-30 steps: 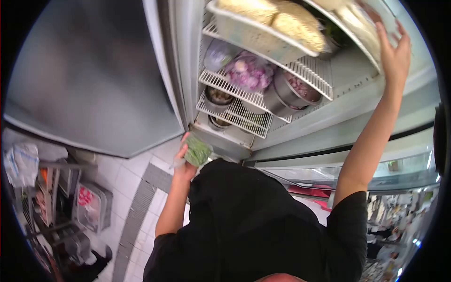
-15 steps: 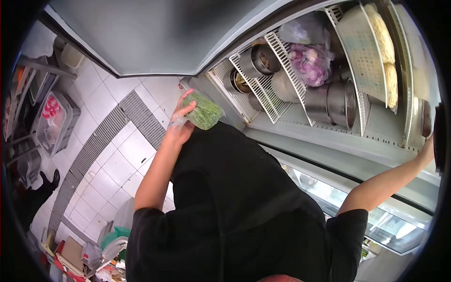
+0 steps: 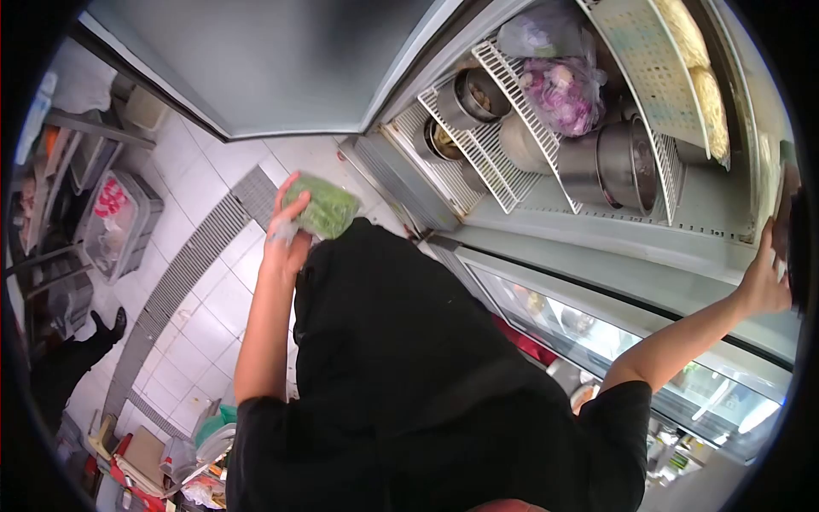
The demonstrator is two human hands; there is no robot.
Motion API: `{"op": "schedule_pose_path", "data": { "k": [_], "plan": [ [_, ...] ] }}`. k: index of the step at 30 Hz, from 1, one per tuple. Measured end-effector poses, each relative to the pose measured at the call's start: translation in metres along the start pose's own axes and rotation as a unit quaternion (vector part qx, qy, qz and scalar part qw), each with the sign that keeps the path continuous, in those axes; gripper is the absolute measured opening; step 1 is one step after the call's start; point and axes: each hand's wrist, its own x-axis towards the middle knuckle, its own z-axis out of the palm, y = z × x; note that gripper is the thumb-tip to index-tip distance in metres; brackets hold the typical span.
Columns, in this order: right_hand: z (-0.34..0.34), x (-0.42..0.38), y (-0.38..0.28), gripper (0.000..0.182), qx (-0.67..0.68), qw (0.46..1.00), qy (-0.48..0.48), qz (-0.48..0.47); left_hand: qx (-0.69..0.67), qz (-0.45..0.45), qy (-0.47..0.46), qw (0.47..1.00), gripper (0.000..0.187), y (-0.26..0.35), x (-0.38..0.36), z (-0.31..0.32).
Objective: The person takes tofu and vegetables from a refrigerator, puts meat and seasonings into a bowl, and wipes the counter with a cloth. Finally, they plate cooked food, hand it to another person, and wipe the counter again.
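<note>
My left hand [image 3: 286, 235] is closed around a clear plastic bag of green vegetables [image 3: 322, 207], held out over the floor in front of my body. The exact kind of greens cannot be told through the plastic. At the far right, my right hand [image 3: 765, 277] reaches to the refrigerator's side, its fingers curled at a dark brown object [image 3: 787, 213] that the picture's edge cuts off. The refrigerator [image 3: 614, 235] stands open. On its white wire shelves are metal pots [image 3: 610, 166], a bag of purple-skinned vegetables [image 3: 563, 94] and a perforated basket [image 3: 648, 68].
A large grey door [image 3: 281, 68] swings out at the upper left. A grey crate [image 3: 149, 218] stands on the left on the tiled floor [image 3: 205, 307], beside a drain grate [image 3: 183, 273]. Another person's dark leg and shoe [image 3: 109, 328] show at the left. Glass doors [image 3: 546, 303] run along the lower right.
My left hand has moved left with the bag of greens, away from the shelves. My right hand shows more fully at the right edge. The view has shifted slightly.
</note>
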Motion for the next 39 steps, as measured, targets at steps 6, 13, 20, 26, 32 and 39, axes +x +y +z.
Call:
{"op": "schedule_pose_path", "data": {
  "k": [6, 13, 20, 26, 32, 39],
  "plan": [
    [0.092, -0.173, 0.085, 0.090, -0.443, 0.884, 0.052, -0.141, 0.021, 0.035, 0.004, 0.999, 0.058, -0.005, -0.052, -0.027],
    [0.144, -0.197, 0.284, 0.088, -0.479, 0.871, 0.026, -0.110, 0.043, 0.019, -0.007, 0.999, 0.059, -0.003, -0.033, -0.028],
    [0.135, -0.063, 0.404, 0.075, -0.689, 0.716, 0.100, -0.050, 0.052, -0.040, -0.018, 0.998, 0.061, 0.011, 0.026, -0.002],
    [0.069, 0.000, 0.518, 0.056, -0.667, 0.724, 0.138, -0.112, 0.110, -0.028, -0.057, 0.992, 0.065, 0.036, 0.064, 0.010],
    [0.028, 0.030, 0.512, 0.053, -0.687, 0.698, 0.187, -0.071, 0.189, -0.037, -0.060, 0.980, 0.068, 0.056, 0.073, 0.034],
    [0.070, 0.009, 0.491, 0.049, -0.667, 0.727, 0.157, -0.038, 0.246, -0.052, -0.111, 0.962, 0.064, 0.079, 0.082, 0.069]
  ]
}}
